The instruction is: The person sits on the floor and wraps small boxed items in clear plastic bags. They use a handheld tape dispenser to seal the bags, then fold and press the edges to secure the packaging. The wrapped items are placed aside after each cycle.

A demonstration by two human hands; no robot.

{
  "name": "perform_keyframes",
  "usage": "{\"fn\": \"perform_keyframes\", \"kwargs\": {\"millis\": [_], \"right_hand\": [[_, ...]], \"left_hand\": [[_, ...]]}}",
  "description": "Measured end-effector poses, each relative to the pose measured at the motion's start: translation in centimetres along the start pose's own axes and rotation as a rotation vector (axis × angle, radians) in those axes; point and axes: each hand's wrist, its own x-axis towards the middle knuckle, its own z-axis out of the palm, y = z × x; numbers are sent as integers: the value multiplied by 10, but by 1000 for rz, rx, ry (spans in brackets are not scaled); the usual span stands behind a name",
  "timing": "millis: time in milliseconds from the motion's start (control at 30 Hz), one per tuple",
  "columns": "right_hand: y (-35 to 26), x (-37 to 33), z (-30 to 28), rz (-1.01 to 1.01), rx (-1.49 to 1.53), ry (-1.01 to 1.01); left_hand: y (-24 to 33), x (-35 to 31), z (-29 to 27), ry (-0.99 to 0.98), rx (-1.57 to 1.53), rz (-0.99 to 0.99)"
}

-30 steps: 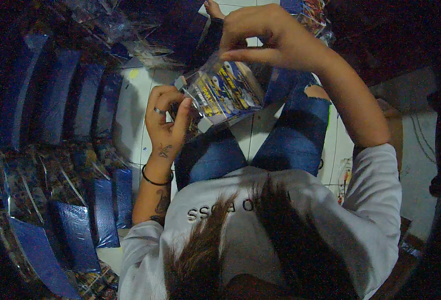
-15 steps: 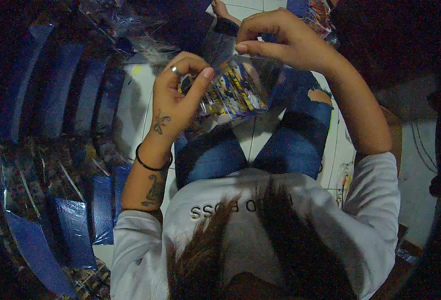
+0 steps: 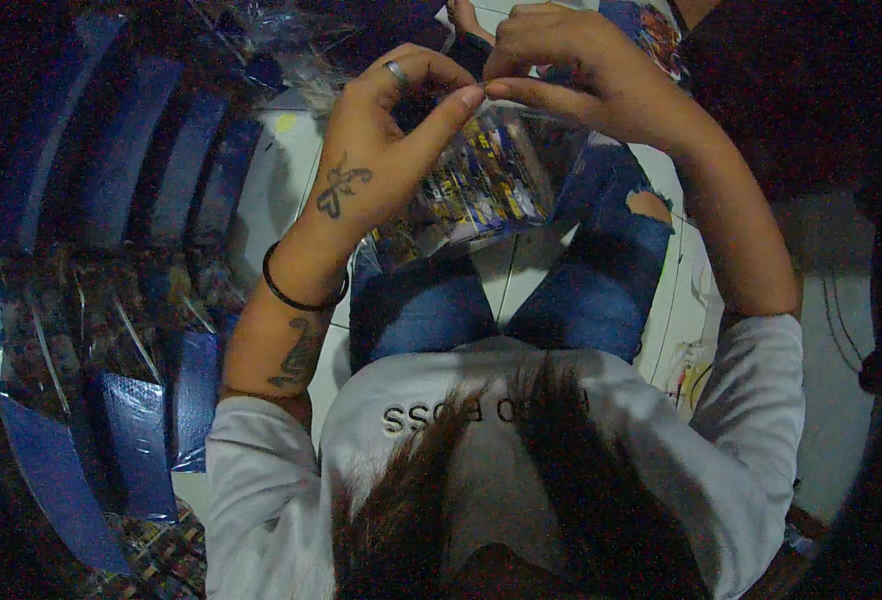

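A clear plastic packet point(image 3: 481, 180) with blue and yellow printed contents hangs above my lap. My left hand point(image 3: 381, 150), with a ring and a black wrist band, pinches its top edge from the left. My right hand point(image 3: 581, 70) pinches the same top edge from the right, and the fingertips of both hands meet there. Below the packet are my legs in blue jeans point(image 3: 521, 290), with a tear at the right knee.
Rows of blue packets point(image 3: 131, 180) lie on the floor at my left, and more blue packets point(image 3: 131, 440) lie nearer at the lower left. White floor tiles point(image 3: 271, 180) show between them and my legs. A bare foot point(image 3: 466, 18) is at the top.
My left hand rose from the packet's lower left side to its top edge, meeting my right hand. The packet came up closer to the camera.
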Motion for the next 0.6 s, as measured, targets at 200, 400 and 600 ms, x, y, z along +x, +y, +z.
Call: {"fn": "perform_keyframes", "kwargs": {"millis": [200,400,600], "right_hand": [[-2,4,3,-169,-157,140],[-2,-2,9,-397,-610,202],[-2,1,-1,-144,-260,-5]], "left_hand": [[-4,3,-7,-130,-279,-249],[-1,4,-8,-151,-345,-314],[1,10,-23,-209,192,92]]}}
